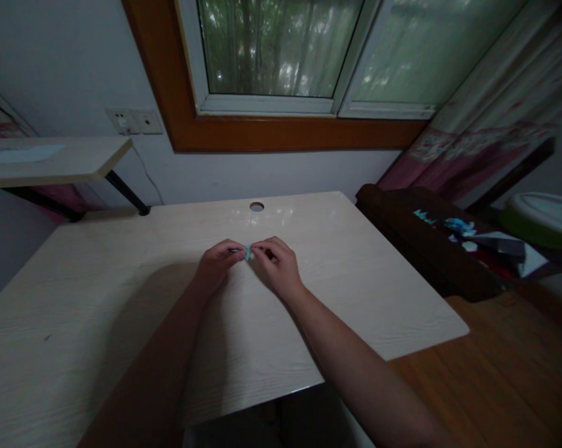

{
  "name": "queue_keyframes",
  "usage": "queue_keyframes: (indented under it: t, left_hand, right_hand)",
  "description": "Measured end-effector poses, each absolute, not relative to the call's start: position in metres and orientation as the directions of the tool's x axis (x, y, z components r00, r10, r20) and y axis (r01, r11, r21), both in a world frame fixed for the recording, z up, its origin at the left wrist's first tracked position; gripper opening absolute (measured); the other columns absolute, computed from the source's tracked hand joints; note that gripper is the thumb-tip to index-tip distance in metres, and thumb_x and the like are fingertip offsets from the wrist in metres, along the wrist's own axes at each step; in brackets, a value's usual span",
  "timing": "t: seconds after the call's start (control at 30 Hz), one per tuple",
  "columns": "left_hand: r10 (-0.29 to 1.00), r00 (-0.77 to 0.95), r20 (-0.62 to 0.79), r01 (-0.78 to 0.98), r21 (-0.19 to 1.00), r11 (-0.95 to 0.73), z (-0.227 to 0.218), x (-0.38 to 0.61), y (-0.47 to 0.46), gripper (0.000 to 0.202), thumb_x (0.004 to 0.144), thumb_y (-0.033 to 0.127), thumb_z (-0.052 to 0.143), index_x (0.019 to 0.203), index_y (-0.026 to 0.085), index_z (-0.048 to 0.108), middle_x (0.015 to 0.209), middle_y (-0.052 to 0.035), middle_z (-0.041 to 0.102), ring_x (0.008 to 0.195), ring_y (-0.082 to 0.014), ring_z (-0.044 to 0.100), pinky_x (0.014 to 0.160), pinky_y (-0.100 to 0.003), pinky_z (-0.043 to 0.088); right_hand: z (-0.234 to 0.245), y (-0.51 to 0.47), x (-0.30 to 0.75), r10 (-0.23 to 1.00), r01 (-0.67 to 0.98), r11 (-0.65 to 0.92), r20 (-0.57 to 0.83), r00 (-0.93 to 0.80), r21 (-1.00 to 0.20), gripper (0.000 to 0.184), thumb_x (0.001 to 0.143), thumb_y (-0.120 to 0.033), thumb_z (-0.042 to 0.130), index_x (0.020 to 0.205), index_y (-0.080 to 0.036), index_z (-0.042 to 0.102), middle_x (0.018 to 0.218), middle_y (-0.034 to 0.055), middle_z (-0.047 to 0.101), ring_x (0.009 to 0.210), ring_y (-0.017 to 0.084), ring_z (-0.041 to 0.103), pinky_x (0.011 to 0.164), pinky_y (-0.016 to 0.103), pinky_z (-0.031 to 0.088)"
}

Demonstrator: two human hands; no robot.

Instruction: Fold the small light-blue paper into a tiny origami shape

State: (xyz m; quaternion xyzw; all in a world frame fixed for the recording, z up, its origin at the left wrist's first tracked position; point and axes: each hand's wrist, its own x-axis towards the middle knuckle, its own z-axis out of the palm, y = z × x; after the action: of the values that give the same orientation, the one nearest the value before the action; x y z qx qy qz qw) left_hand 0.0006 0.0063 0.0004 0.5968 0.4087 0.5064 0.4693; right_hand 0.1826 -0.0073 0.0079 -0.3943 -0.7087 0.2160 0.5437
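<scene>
A small teal piece (247, 252), too small to name exactly, sits between my two hands above the middle of the table. My left hand (220, 261) pinches it between thumb and fingers from the left. From the other side, the thumb and fingertips of my right hand (277, 261) are closed at its right edge. Most of the piece is covered by the fingers. Both forearms reach in from the near edge of the pale wood-grain table (346, 280).
A round cable hole (257, 206) lies near the table's back edge. At the left stands a raised shelf (76, 158) on black legs. On the right, a dark brown bench (430, 249) holds teal and white pieces beside a green container (542, 218). A window (281, 56) is behind.
</scene>
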Motion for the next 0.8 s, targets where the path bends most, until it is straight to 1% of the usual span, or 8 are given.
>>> queue_keyframes:
  t: [0.17, 0.37, 0.6, 0.67, 0.73, 0.8]
  left_hand:
    - [0.956, 0.172, 0.237, 0.048, 0.968, -0.248, 0.003, 0.001, 0.007, 0.015, 0.077, 0.033, 0.073, 0.085, 0.019, 0.073, 0.085, -0.0024, 0.068, 0.082, -0.0169, 0.061, 0.079, -0.029, 0.047]
    - [0.953, 0.182, 0.241, 0.092, 0.961, -0.260, 0.001, -0.001, 0.009, 0.014, 0.079, 0.033, 0.071, 0.085, 0.020, 0.073, 0.085, -0.0026, 0.067, 0.081, -0.0171, 0.060, 0.078, -0.029, 0.046]
    - [0.913, 0.204, 0.354, 0.197, 0.899, -0.392, -0.003, -0.003, 0.012, 0.012, 0.082, 0.031, 0.068, 0.087, 0.021, 0.074, 0.087, -0.0042, 0.066, 0.086, -0.0189, 0.061, 0.081, -0.030, 0.046]
    - [0.914, 0.205, 0.351, 0.199, 0.899, -0.390, -0.006, -0.003, 0.013, 0.014, 0.082, 0.031, 0.069, 0.090, 0.021, 0.073, 0.090, -0.0044, 0.066, 0.087, -0.0188, 0.061, 0.082, -0.031, 0.046]
    - [0.931, 0.186, 0.315, 0.149, 0.927, -0.343, -0.010, -0.001, 0.013, 0.020, 0.082, 0.031, 0.069, 0.098, 0.020, 0.071, 0.095, -0.0045, 0.067, 0.090, -0.0185, 0.062, 0.082, -0.030, 0.048]
    - [0.946, 0.175, 0.275, 0.096, 0.951, -0.294, -0.012, 0.000, 0.013, 0.027, 0.081, 0.029, 0.070, 0.106, 0.020, 0.068, 0.095, -0.0035, 0.066, 0.089, -0.0174, 0.063, 0.082, -0.029, 0.048]
  right_hand:
    - [0.007, -0.006, 0.183, 0.827, 0.286, 0.556, 0.555, -0.090, -0.781, 0.014, 0.092, -0.029, 0.062, 0.096, -0.023, 0.073, 0.087, 0.0042, 0.068, 0.076, 0.015, 0.062, 0.070, 0.028, 0.048]
    - [0.005, -0.004, 0.184, 0.829, 0.300, 0.554, 0.548, -0.111, -0.777, 0.011, 0.088, -0.031, 0.067, 0.091, -0.023, 0.074, 0.084, 0.0038, 0.069, 0.074, 0.015, 0.062, 0.069, 0.028, 0.048]
    - [-0.005, 0.000, 0.184, 0.831, 0.369, 0.549, 0.537, -0.147, -0.750, 0.010, 0.086, -0.028, 0.068, 0.089, -0.022, 0.075, 0.079, 0.0032, 0.069, 0.068, 0.014, 0.060, 0.064, 0.026, 0.046]
    - [-0.007, 0.002, 0.184, 0.825, 0.387, 0.557, 0.545, -0.152, -0.735, 0.009, 0.085, -0.026, 0.068, 0.089, -0.022, 0.075, 0.077, 0.0026, 0.068, 0.066, 0.014, 0.059, 0.063, 0.026, 0.045]
    - [-0.009, 0.003, 0.184, 0.821, 0.409, 0.559, 0.550, -0.151, -0.722, 0.009, 0.084, -0.023, 0.068, 0.089, -0.021, 0.075, 0.076, 0.0021, 0.068, 0.065, 0.013, 0.058, 0.062, 0.025, 0.044]
    - [-0.009, 0.004, 0.184, 0.821, 0.433, 0.555, 0.552, -0.147, -0.710, 0.009, 0.083, -0.022, 0.068, 0.088, -0.021, 0.075, 0.076, 0.0019, 0.068, 0.065, 0.013, 0.058, 0.062, 0.025, 0.044]
